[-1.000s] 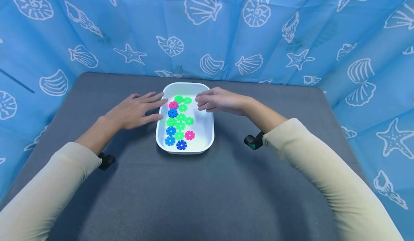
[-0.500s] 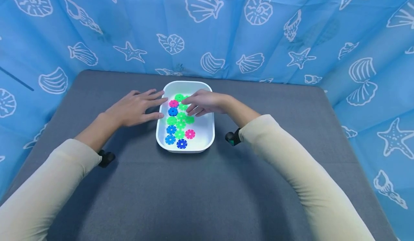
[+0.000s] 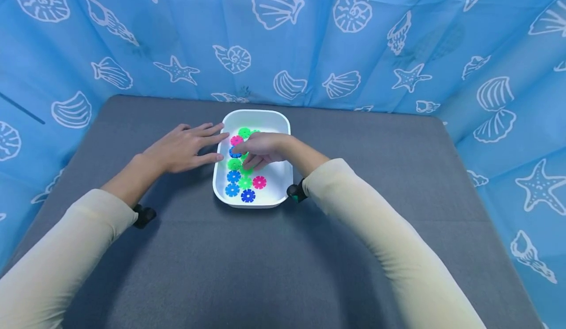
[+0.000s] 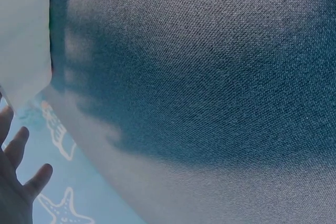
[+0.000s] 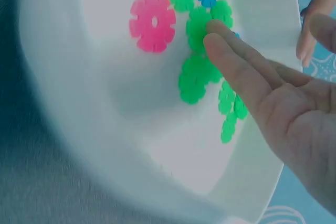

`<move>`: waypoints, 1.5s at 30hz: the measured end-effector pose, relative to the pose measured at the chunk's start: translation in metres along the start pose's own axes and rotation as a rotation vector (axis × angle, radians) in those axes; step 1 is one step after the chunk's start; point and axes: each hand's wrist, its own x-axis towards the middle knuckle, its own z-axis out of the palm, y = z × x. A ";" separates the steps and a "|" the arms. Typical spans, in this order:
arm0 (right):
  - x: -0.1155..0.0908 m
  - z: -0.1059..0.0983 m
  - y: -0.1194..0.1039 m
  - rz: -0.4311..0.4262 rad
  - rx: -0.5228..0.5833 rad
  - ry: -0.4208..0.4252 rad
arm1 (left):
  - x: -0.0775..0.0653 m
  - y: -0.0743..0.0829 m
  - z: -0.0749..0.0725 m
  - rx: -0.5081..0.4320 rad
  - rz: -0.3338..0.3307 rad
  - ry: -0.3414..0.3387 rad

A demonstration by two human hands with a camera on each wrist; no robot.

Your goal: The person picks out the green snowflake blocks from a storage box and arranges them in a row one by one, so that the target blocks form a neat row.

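A white tray [image 3: 265, 204] holds several notched plastic discs, like flower-shaped connectors. Green discs [image 3: 234, 164] lie mostly along its left half and middle, among light blue ones [image 3: 232, 189], a dark blue disc [image 3: 248, 195] and pink ones [image 3: 259, 182]. My left hand [image 3: 179, 148] is spread, its fingertips at the tray's left rim. Inside the tray my right hand [image 3: 265, 147] reaches over the discs, hiding some. In the right wrist view its extended fingers [image 5: 236, 69] overlap a green disc [image 5: 198, 32]; whether they touch it I cannot tell.
The tray stands on a grey cloth-covered table [image 3: 265, 260], toward the back edge. A blue curtain [image 3: 309, 49] with white shell prints hangs behind and at both sides. Dark wrist cameras [image 3: 144, 216] sit under both cuffs.
My right hand has moved left and slightly toward me, from the tray's right side to over the discs in its middle. My left hand has stayed at the left rim.
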 end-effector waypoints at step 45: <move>0.029 0.014 -0.008 -0.019 0.076 0.005 | -0.003 -0.003 0.004 0.021 0.037 -0.006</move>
